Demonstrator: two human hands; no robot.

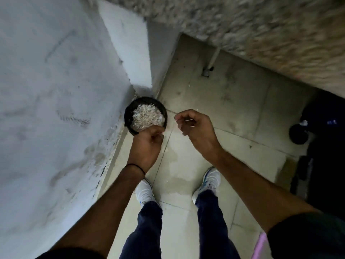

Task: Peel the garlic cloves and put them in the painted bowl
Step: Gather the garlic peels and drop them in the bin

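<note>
A round black bin (127,113) stands on the floor in the wall corner, heaped with pale garlic peel (147,116). My left hand (147,144) hovers over the bin's near rim, fingers pinched together on a small pale scrap of peel. My right hand (196,126) hangs to the right of the bin above the floor tiles, fingers curled, with thin white slivers of peel at the fingers. No garlic clove and no painted bowl is in view.
A white wall (56,90) runs along the left. A speckled stone counter (242,25) overhangs at the top right, with a pipe (214,57) beneath it. Dark objects (298,133) sit at the right. My shoes (143,191) stand on tiles with a damp patch (179,165).
</note>
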